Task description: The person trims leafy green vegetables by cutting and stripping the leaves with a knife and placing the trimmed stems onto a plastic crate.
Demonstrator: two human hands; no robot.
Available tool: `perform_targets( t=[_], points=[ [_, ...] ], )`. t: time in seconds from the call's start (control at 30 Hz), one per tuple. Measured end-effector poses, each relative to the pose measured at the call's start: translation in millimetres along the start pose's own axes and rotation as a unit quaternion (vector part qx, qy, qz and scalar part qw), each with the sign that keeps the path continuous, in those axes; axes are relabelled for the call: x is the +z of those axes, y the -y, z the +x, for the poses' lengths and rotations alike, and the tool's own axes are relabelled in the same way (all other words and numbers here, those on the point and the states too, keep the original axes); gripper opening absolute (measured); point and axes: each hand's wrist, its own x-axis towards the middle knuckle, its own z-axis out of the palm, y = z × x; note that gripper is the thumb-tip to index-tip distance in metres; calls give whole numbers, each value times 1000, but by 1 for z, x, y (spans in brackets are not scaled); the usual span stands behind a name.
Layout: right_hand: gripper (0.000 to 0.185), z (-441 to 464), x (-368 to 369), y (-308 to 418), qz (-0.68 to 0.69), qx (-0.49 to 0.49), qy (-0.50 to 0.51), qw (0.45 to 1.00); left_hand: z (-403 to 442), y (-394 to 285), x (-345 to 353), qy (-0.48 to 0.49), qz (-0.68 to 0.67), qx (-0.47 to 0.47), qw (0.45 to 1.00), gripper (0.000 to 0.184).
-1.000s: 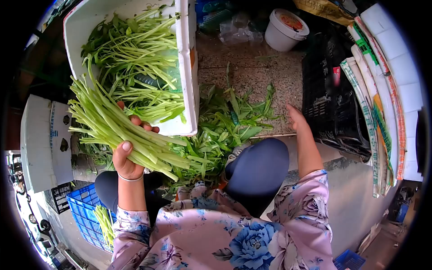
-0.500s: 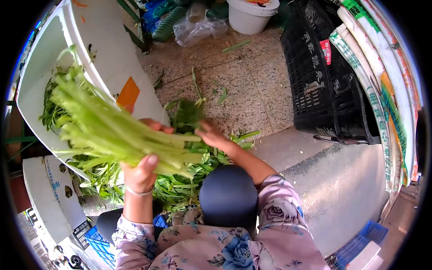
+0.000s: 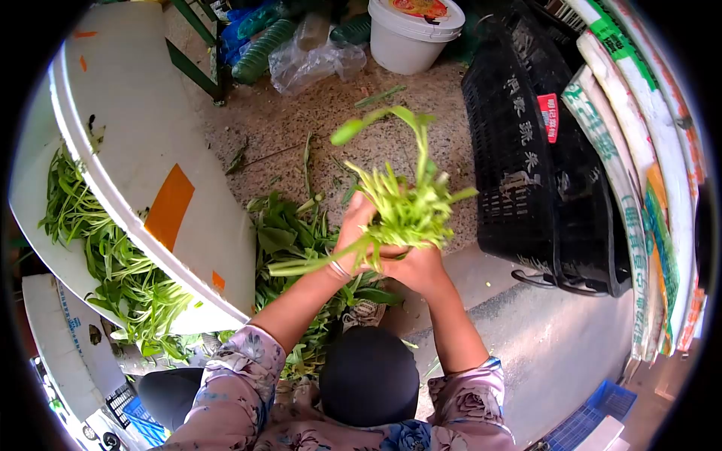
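Both hands are together around one bunch of green stems [image 3: 406, 214], which stands upright with its tips facing the camera. My left hand [image 3: 355, 225] wraps the bunch's left side, a bracelet on its wrist. Around the lower right side curls my right hand [image 3: 417, 264], its fingers partly hidden by the greens. One leafy shoot bends out above the bunch, and a loose stem points left over my left wrist. Below and to the left, a pile of loose leaves [image 3: 282, 233] lies on the floor. More greens [image 3: 113, 263] lie in the white foam box [image 3: 120, 98] at left.
A black crate [image 3: 526, 173] stands at right, beside stacked foam boards [image 3: 654, 150]. At the top are a white bucket [image 3: 414, 37], a plastic bag [image 3: 312, 64] and a green metal frame [image 3: 197, 56]. A blue crate [image 3: 590, 417] is at lower right.
The bunch has moved from the left side to the centre and turned from lying sideways to upright. My right hand has closed around it too. The view has shifted right.
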Motion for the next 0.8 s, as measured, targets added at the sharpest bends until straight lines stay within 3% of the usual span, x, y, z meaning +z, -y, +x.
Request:
perform_targets(
  t=[0.03, 0.07, 0.1, 0.13, 0.17, 0.23, 0.27, 0.3, 0.33, 0.37, 0.4, 0.47, 0.5, 0.57, 0.63, 0.7, 0.73, 0.77, 0.8],
  points=[
    [87, -2, -2, -14, 30, 38, -3, 999, 3, -11, 3, 52, 154, 132, 978, 52],
    [84, -3, -5, -32, -18, 28, -32, 999, 12, 0, 0, 48, 291, 173, 940, 54],
    [80, 0, -7, -43, -65, 17, -61, 996, 19, 3, -2, 48, 291, 169, 940, 54],
    [52, 8, -5, -43, 47, -23, -112, 992, 26, 4, -2, 85, 246, 170, 950, 56],
    [52, 16, -9, -62, 48, -18, -110, 993, 30, 8, -3, 121, 199, 171, 957, 63],
    [51, 30, -11, -115, 40, 18, -83, 996, 33, 49, -11, 87, 248, 158, 952, 64],
    [62, 35, -10, -134, 56, 21, -74, 995, 36, 67, -20, 65, -89, -94, 990, 58],
    [75, 43, -7, -139, 72, 24, -66, 995, 40, 78, -27, 25, -409, -327, 851, 53],
    [75, 47, -2, -143, 85, 2, -87, 993, 39, 85, -28, 19, -373, -274, 886, 44],
    [76, 48, 3, -146, 96, -15, -108, 989, 37, 100, -36, 12, -371, -285, 884, 44],
    [77, 51, 7, -141, 128, -28, -129, 983, 36, 122, -45, 38, -302, -242, 921, 44],
    [71, 55, 7, -133, 127, -26, -138, 982, 46, 110, -41, 58, -521, -269, 808, 44],
    [68, 57, 10, -132, 146, -46, -147, 977, 51, 99, -35, 60, -519, -270, 809, 44],
    [71, 55, 15, -120, 153, -56, -164, 973, 48, 86, -28, -28, -404, -226, 886, 44],
    [70, 50, 12, -144, 90, -62, -159, 981, 51, 88, -29, -14, -404, -232, 885, 43],
    [58, 48, 6, -168, -125, -42, -87, 987, 60, 95, -28, 55, -431, -236, 869, 42],
    [55, 51, 6, -176, -180, -39, -67, 981, 56, 92, -30, 80, -101, -80, 988, 43],
    [52, 53, 6, -184, -234, -39, -48, 970, 53, 89, -33, 91, 246, 88, 961, 47],
    [49, 49, 12, -184, -102, -40, -86, 990, 50, 92, -33, 86, 228, 79, 967, 47]
  ],
)
